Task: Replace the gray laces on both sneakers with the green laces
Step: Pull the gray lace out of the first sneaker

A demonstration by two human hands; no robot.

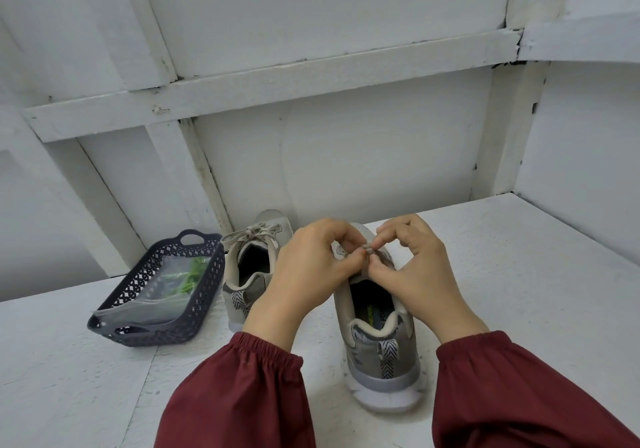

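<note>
Two gray sneakers stand heel-toward-me on the white table. The right sneaker (pixel 379 347) is under both hands. My left hand (pixel 304 274) and my right hand (pixel 415 267) meet over its tongue, and their fingertips pinch the knot of its gray lace (pixel 367 249). The left sneaker (pixel 251 267) stands beside it with its gray lace (pixel 254 232) tied in a bow. The green laces (pixel 192 276) lie inside a clear plastic bag in the basket at the left.
A dark perforated plastic basket (pixel 138 336) sits left of the left sneaker, holding the clear bag (pixel 149 298). White panelled walls close in behind and on the right. Bare white table surface (pixel 519 291) lies to the right of the shoes.
</note>
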